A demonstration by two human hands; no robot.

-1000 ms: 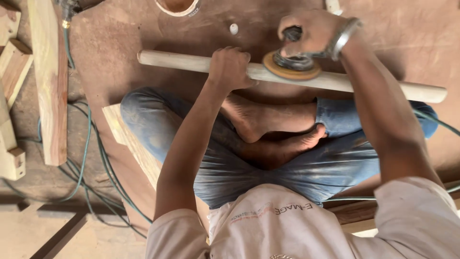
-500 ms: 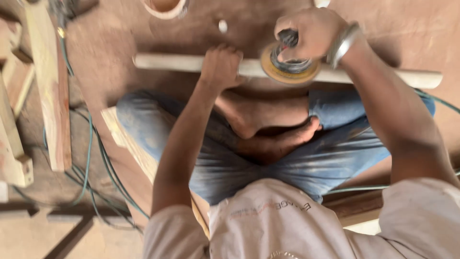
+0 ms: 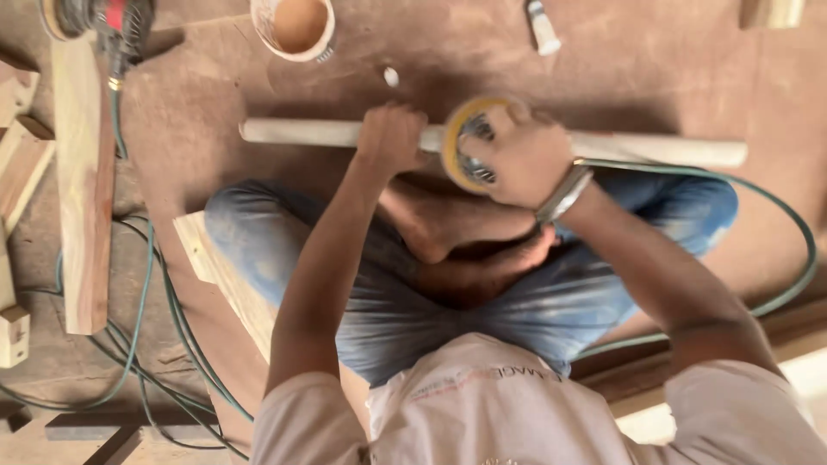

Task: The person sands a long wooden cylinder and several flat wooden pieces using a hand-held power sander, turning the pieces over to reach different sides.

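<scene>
- The long pale wooden pole (image 3: 655,148) lies across the floor in front of your crossed legs.
- Your right hand (image 3: 521,159) grips a round sander (image 3: 465,142) tight, its disc tilted against the pole.
- Your left hand (image 3: 389,138) clamps around the pole just beside it.
</scene>
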